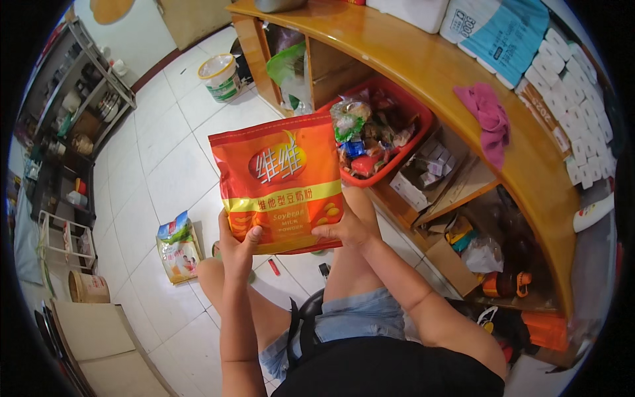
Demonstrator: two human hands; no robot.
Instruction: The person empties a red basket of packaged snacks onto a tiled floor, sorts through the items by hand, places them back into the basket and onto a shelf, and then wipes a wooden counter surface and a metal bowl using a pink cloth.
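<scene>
A red and orange bag of soybean milk powder (283, 203) is held up in front of me, its printed front facing the camera. My left hand (238, 243) grips its lower left edge, thumb on the front. At the lower right edge, my right hand (345, 226) holds it the same way, the other fingers hidden behind the bag. On the tiled floor to the left stands a second pouch (178, 250), green, blue and cream, with pictures on it. A small red item (274, 267) lies on the floor below the bag.
Right of me is a curved wooden counter (426, 74) bearing tissue packs (506, 39) and a pink cloth (483, 119). A red basket of packaged goods (421, 136) and an open carton (414, 191) sit underneath. Left are a metal shelf rack (74, 94) and a bucket (218, 79).
</scene>
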